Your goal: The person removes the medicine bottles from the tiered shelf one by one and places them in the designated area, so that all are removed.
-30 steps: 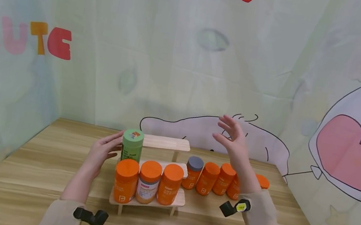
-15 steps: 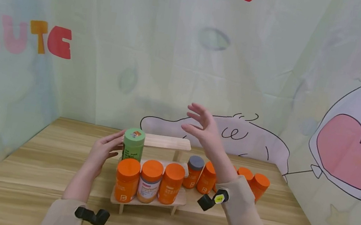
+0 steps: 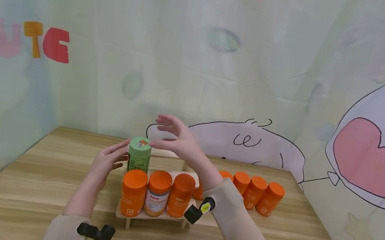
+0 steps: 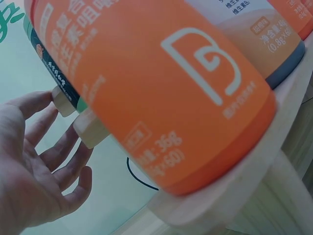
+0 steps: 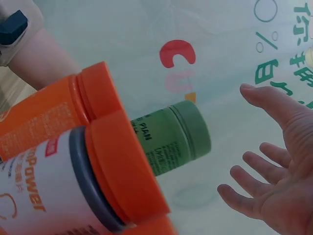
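A green bottle [image 3: 139, 155] with a green lid stands upright on a tiered wooden shelf [image 3: 148, 217], behind the front row. My left hand [image 3: 105, 164] is at the shelf's left side; in the left wrist view its fingertips reach the ends of the upper boards, fingers loosely bent around nothing. My right hand [image 3: 178, 138] is raised just right of the green lid [image 5: 193, 129], fingers spread and thumb near the lid, with a gap to it in the right wrist view. On the lowest tier stand an orange bottle [image 3: 133, 194], a white-labelled bottle [image 3: 157, 199] and another orange bottle [image 3: 181, 197].
Several orange-lidded bottles [image 3: 270, 200] stand in a row on the wooden table [image 3: 38, 180] right of the shelf, some hidden behind my right forearm [image 3: 207, 172]. A printed curtain [image 3: 111, 62] hangs behind and along both sides.
My right hand has moved left, from above the right-hand row of bottles to beside the green lid. My left hand has stayed at the shelf's left side.
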Demonstrator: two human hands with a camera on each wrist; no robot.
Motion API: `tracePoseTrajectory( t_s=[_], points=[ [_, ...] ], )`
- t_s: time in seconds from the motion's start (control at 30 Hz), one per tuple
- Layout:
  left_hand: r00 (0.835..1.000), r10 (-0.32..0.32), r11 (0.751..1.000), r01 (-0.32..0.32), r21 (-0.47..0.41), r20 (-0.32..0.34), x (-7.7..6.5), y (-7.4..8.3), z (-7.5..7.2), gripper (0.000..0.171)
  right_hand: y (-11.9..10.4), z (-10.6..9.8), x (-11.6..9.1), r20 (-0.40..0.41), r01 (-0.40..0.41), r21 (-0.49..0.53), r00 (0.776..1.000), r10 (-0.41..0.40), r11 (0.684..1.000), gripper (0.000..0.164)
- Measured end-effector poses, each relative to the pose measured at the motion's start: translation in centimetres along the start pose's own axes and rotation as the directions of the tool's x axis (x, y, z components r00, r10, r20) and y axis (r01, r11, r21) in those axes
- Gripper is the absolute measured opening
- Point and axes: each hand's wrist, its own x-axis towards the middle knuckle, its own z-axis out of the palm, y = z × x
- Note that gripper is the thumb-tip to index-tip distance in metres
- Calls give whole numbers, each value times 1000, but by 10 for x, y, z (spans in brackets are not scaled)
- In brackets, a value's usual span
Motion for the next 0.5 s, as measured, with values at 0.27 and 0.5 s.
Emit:
tracePoseTrajectory(
  t_s=[0.27,0.5],
  points=[
    [1000,-18,1000,18,5,-1,0,-1,1,42,9,17,5,80,-63,-39,995,66,997,70],
    [1000,-18,1000,18,-4,-7,0,1,0,32,11,29,9,122,-90,-132,987,106,987,70]
  ],
)
